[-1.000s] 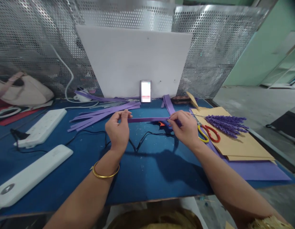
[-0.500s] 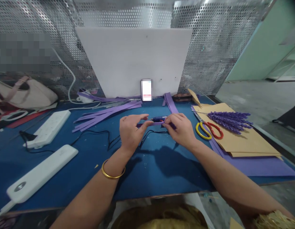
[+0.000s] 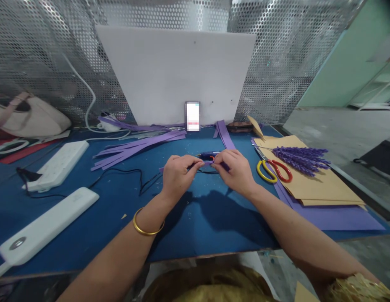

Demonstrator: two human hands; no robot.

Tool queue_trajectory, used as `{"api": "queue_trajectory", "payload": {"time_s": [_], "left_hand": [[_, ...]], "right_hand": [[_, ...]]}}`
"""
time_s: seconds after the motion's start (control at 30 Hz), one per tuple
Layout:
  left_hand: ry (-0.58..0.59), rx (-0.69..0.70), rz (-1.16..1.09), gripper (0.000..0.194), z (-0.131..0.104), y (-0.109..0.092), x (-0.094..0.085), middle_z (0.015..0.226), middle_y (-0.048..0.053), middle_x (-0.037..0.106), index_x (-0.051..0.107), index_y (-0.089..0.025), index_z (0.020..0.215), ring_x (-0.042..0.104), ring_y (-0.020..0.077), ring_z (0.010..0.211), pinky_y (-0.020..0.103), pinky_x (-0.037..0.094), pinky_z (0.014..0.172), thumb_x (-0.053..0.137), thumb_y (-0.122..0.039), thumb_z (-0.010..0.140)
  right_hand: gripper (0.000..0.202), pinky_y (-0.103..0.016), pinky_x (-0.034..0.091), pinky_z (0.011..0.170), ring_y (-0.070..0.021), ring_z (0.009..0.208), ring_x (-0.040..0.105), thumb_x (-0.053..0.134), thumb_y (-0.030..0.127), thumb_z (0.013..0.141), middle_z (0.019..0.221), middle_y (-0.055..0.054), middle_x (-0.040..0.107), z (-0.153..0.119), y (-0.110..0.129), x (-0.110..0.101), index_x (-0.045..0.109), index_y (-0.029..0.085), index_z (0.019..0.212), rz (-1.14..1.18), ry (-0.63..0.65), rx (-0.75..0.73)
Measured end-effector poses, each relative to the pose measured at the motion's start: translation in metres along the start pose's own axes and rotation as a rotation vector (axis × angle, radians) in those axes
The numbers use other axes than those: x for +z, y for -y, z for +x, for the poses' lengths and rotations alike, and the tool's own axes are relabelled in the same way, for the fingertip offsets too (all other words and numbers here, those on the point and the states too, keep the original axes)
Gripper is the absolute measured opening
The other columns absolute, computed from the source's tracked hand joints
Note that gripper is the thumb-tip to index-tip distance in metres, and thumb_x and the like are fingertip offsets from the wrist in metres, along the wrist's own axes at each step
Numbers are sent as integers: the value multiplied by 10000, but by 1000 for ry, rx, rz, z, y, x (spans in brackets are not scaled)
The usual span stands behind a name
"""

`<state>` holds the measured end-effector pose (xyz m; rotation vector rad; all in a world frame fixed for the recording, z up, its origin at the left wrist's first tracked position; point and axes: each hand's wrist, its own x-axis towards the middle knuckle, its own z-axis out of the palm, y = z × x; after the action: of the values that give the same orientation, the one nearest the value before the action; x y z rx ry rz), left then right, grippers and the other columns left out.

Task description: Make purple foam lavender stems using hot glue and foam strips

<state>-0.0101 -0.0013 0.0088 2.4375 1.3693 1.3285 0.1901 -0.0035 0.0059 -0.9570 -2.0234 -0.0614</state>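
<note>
Pinches a purple strip (image 3: 208,162) between closed fingertips of left hand (image 3: 179,174) and right hand (image 3: 236,171); spans their narrow gap, poking out farther left.

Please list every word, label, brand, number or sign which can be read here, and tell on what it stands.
No text can be read.
Phone: screen blurred out.
White device: dark oval on it, too blurred to tell whether it is a logo.
Power strip: any marking too small.
Glue gun: partly hidden, nothing legible.
</note>
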Motion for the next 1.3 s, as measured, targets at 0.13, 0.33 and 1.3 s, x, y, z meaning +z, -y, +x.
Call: {"api": "queue_trajectory", "payload": {"time_s": [0.13, 0.33, 1.3], "left_hand": [[24, 22, -14, 182, -2, 0, 1, 886, 14, 798, 772, -259, 867, 720, 194, 824, 353, 451, 810, 644, -375, 925], [40, -16, -46, 154, -2, -2, 3, 909, 15, 798, 777, -275, 887, 720, 202, 849, 353, 466, 828, 657, -370, 910], [105, -100, -181, 131, 0, 0, 2, 913, -2, 802, 805, -273, 861, 742, 199, 849, 297, 511, 762, 685, -324, 881]], "right_hand": [[151, -358, 452, 825, -185, 783, 641, 571, 159, 903, 804, -15, 683, 0, 2, 1, 514, 238, 788, 19, 17, -21], [155, -358, 456, 838, -184, 798, 642, 561, 162, 908, 809, -20, 685, 0, 4, 2, 514, 239, 782, 25, 27, -19], [166, -322, 437, 797, -176, 767, 623, 632, 179, 899, 781, -1, 679, 2, -2, -2, 554, 227, 761, 47, 25, 44]]}}
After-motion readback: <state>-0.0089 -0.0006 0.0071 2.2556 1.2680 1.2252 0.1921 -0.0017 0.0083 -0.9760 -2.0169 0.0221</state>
